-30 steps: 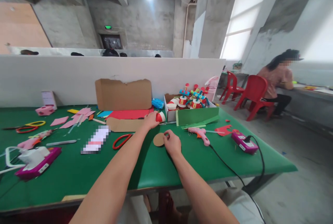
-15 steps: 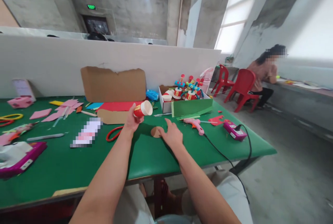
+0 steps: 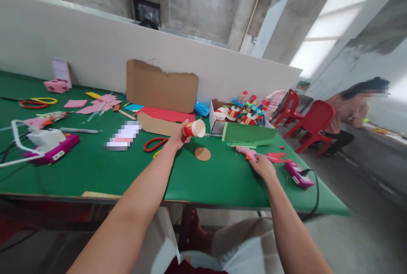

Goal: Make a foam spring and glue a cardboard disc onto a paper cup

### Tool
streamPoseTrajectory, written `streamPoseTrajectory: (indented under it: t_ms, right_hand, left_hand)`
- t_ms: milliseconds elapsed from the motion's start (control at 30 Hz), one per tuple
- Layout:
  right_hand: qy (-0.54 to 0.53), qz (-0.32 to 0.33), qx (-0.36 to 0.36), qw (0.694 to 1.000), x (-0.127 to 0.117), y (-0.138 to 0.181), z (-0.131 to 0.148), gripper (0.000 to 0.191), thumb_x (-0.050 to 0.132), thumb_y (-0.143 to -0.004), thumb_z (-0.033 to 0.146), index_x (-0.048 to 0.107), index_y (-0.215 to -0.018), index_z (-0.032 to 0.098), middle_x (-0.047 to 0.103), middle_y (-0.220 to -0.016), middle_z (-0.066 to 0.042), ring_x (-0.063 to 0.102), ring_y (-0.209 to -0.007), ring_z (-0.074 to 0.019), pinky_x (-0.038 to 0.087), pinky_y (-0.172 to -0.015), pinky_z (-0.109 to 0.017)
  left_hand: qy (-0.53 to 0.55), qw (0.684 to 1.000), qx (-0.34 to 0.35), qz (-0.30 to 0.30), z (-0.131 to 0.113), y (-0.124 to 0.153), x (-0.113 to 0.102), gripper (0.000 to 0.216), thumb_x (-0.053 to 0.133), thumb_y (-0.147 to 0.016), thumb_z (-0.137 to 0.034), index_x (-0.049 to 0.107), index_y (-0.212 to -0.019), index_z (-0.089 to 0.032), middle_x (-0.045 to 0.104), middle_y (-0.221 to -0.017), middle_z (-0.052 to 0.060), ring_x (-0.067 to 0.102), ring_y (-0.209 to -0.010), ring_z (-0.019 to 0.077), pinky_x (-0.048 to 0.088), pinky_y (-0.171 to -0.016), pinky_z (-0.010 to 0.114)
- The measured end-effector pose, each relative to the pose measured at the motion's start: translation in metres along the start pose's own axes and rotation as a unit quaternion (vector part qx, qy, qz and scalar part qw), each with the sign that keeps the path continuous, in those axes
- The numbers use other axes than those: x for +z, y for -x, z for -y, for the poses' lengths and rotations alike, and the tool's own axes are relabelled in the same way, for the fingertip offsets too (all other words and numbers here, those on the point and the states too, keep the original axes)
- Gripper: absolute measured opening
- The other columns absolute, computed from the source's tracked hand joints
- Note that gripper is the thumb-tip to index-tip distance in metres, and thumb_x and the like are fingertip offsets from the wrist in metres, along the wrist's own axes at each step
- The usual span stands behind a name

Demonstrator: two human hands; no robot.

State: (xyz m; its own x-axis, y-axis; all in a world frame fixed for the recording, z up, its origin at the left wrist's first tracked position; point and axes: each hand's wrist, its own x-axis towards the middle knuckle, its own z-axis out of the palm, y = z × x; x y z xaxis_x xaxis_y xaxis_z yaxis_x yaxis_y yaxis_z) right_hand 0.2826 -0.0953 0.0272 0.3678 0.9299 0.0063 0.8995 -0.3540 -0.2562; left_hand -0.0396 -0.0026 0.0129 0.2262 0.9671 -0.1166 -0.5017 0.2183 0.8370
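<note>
My left hand (image 3: 180, 135) is wrapped round a red and white paper cup (image 3: 194, 129), tilted with its pale round end toward the right. On the green table in front of it lies a brown cardboard disc (image 3: 202, 154). Over to the right, my right hand (image 3: 263, 165) has its fingers closed on the handle of a pink glue gun (image 3: 246, 152), whose nozzle points left. Red-handled scissors (image 3: 154, 144) lie partly under my left forearm.
Behind the glue gun, a white box (image 3: 217, 126) holds several decorated cups, with green paper (image 3: 248, 133) before it. A purple power strip (image 3: 298, 174) sits at the right edge; another (image 3: 54, 149) is at left. A person (image 3: 352, 108) sits at the far right.
My right hand has moved right, from beside the cardboard disc to the glue gun, and closed on it. My left hand still holds the cup. The camera view has shifted and tilted.
</note>
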Motion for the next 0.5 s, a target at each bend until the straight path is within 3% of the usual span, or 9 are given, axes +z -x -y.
streamPoseTrajectory:
  t_ms: [67, 133, 267, 400, 433, 500]
  right_hand:
    - [-0.079, -0.012, 0.014, 0.997, -0.003, 0.0, 0.003, 0.007, 0.062, -0.075, 0.021, 0.061, -0.071, 0.014, 0.067, -0.072, -0.011, 0.065, -0.075, -0.0231, 0.042, -0.061, -0.028]
    - [-0.23, -0.009, 0.041, 0.972, -0.007, 0.005, 0.006, 0.006, 0.063, -0.071, 0.016, 0.057, -0.069, 0.016, 0.065, -0.065, -0.007, 0.063, -0.063, -0.019, 0.043, -0.055, -0.026]
    - [-0.563, 0.081, 0.039, 0.822, -0.016, 0.022, 0.017, 0.015, 0.066, -0.067, 0.015, 0.058, -0.08, 0.017, 0.067, -0.069, -0.002, 0.059, -0.05, -0.0116, 0.046, -0.045, -0.022]
    - [-0.68, 0.159, 0.096, 0.71, -0.016, 0.028, 0.035, 0.011, 0.067, -0.071, 0.02, 0.059, -0.077, 0.017, 0.062, -0.061, 0.001, 0.058, -0.049, -0.0097, 0.052, -0.047, -0.02]
    - [-0.688, 0.172, 0.11, 0.697, -0.015, 0.029, 0.039, 0.011, 0.067, -0.073, 0.023, 0.058, -0.077, 0.018, 0.06, -0.059, 0.002, 0.056, -0.047, -0.0089, 0.052, -0.047, -0.02]
    - [-0.684, 0.184, 0.095, 0.7, -0.009, 0.029, 0.047, 0.018, 0.069, -0.074, 0.031, 0.057, -0.079, 0.019, 0.058, -0.057, 0.004, 0.051, -0.042, -0.0072, 0.048, -0.042, -0.019]
  left_hand:
    - [0.014, 1.0, -0.009, -0.006, 0.001, -0.002, 0.0, 0.043, 0.056, -0.078, -0.059, 0.053, -0.074, -0.016, 0.046, -0.044, -0.005, 0.035, -0.029, 0.0048, 0.02, -0.029, 0.016]
    - [0.03, 0.999, -0.014, -0.011, 0.003, -0.004, -0.001, 0.043, 0.056, -0.078, -0.059, 0.053, -0.074, -0.016, 0.046, -0.044, -0.004, 0.035, -0.029, 0.0049, 0.02, -0.028, 0.015]
    - [0.075, 0.997, -0.013, -0.007, 0.004, -0.007, -0.001, 0.043, 0.053, -0.08, -0.057, 0.057, -0.08, -0.014, 0.047, -0.045, -0.003, 0.036, -0.029, 0.0057, 0.022, -0.028, 0.016]
    - [0.132, 0.991, 0.004, 0.023, 0.0, -0.003, -0.001, 0.042, 0.044, -0.085, -0.053, 0.059, -0.086, -0.014, 0.052, -0.051, 0.0, 0.037, -0.029, 0.0074, 0.025, -0.028, 0.019]
    - [0.145, 0.989, 0.009, 0.028, -0.001, -0.002, -0.001, 0.042, 0.042, -0.086, -0.052, 0.058, -0.087, -0.014, 0.053, -0.052, 0.0, 0.037, -0.029, 0.0078, 0.026, -0.028, 0.019]
    - [0.162, 0.986, 0.012, 0.03, -0.002, 0.0, 0.0, 0.041, 0.039, -0.087, -0.051, 0.058, -0.087, -0.014, 0.054, -0.053, 0.001, 0.037, -0.029, 0.0084, 0.026, -0.028, 0.02]
